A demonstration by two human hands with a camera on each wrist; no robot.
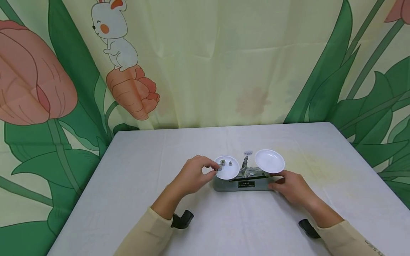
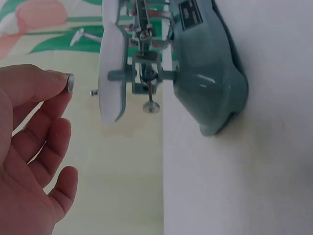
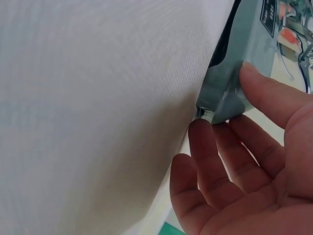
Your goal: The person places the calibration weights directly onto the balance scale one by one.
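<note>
Printed fabric, pale yellow with green leaves, pink tulips and a white rabbit point(image 1: 121, 49) on a carrot, hangs as a curtain point(image 1: 198, 53) behind my worktop point(image 1: 240, 220), which is covered in white cloth with faint creases and a yellowish patch toward the right. On it stands a small balance scale point(image 1: 224, 185), its smooth grey-green base glossy in the light and rounded at the corners, with a black label plate point(image 1: 246, 184) on the front. Bright metal brackets and a slim dark beam point(image 1: 253, 178) run across the top, and a round adjusting knob point(image 2: 151, 106) juts from one end.

Two shallow white pans with round rims ride above the base; the left pan point(image 1: 229, 173) looks lower than the right pan point(image 1: 269, 160), which holds nothing. Small silvery weights point(image 1: 230, 163) stand in the left one. With my left grip point(image 1: 192, 172) I pinch another metal weight point(image 2: 70, 83), a short cylinder with a flat round end, between thumb and forefinger, just above that pan near its outer edge. My right grip point(image 1: 293, 186) holds the base's right end, thumb against the front face and fingertips at the corner.
</note>
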